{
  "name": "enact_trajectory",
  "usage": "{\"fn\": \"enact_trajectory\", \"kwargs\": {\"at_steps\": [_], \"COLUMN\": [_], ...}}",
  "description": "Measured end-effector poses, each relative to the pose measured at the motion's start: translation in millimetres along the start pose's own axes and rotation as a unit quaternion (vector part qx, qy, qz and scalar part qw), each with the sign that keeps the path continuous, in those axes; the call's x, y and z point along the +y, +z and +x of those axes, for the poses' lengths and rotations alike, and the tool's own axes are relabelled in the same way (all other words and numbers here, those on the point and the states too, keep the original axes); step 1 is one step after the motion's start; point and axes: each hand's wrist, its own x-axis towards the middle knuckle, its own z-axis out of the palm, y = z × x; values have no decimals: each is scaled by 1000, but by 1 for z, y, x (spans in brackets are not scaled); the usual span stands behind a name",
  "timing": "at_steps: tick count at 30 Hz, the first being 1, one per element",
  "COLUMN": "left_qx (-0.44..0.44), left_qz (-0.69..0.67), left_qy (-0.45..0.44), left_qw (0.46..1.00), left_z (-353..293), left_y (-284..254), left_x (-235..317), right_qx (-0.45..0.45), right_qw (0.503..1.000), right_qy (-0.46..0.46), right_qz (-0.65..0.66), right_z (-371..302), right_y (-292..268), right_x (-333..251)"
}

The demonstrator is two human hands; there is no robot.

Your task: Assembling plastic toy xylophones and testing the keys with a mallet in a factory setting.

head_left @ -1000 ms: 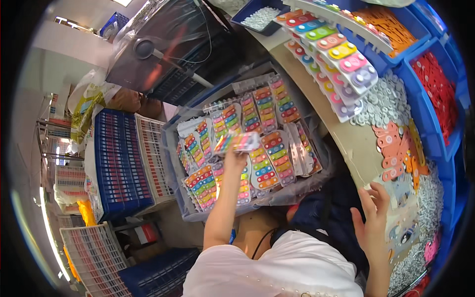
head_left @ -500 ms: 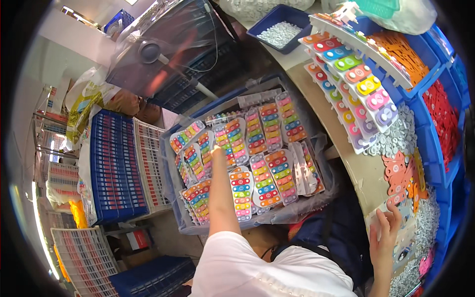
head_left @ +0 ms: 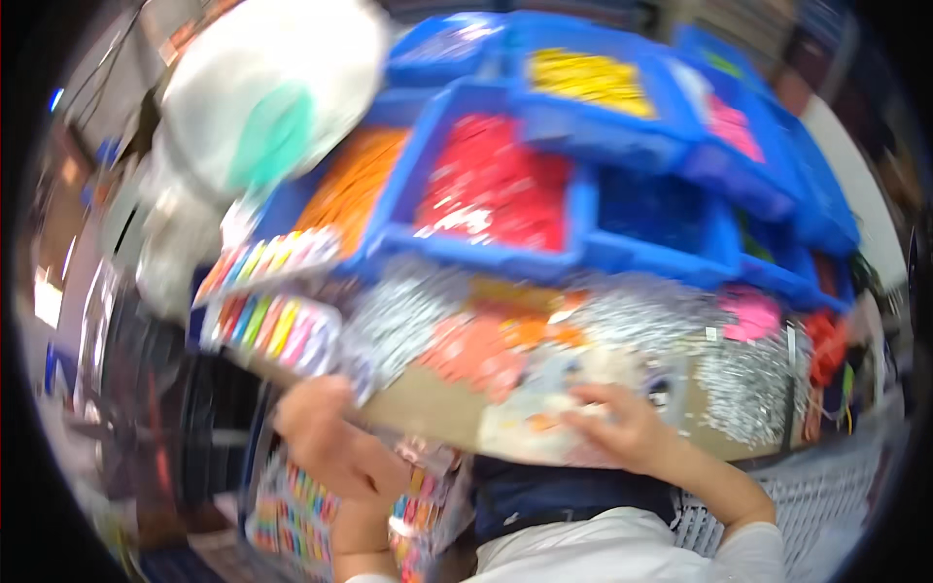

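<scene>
Motion blur smears much of the view. My left hand (head_left: 330, 437) hovers at the table's front edge, beside a stack of xylophone-like toys with rainbow-coloured bars (head_left: 267, 325); its fingers are too smeared to read. Over a pale work board (head_left: 515, 442) on the table, my right hand (head_left: 622, 423) has its thumb and forefinger apart, and I see nothing between them. A small orange piece (head_left: 542, 422) lies on the board just left of those fingertips. Coral-coloured flat pieces (head_left: 471, 355) form a pile between my two hands, further back.
Blue bins hold red pieces (head_left: 496, 185), orange pieces (head_left: 360, 180) and yellow pieces (head_left: 593, 83). Silvery small parts lie in heaps (head_left: 758, 389) on the table. Below the table at left is a crate of finished colourful toys (head_left: 301, 496). A white bag (head_left: 272, 87) stands at back left.
The view has swung right, from the toy crate to the table and bins. My left hand has left the toys in the crate and come up to the table edge. My right hand is over the board.
</scene>
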Motion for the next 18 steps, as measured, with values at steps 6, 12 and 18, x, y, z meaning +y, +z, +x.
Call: {"fn": "enact_trajectory", "kwargs": {"at_steps": [6,12,18], "left_qx": [-256,-337,-319], "left_qz": [-113,-15,182], "left_qy": [340,372,355], "left_qw": [898,865,859], "left_z": [103,172,160], "left_y": [179,391,503], "left_x": [87,119,131], "right_qx": [78,209,165], "right_qw": [994,970,981], "right_qy": [30,118,57], "right_qz": [-65,-31,-81], "right_z": [-47,-61,-74], "right_y": [-40,-94,-92], "right_x": [20,28,31]}}
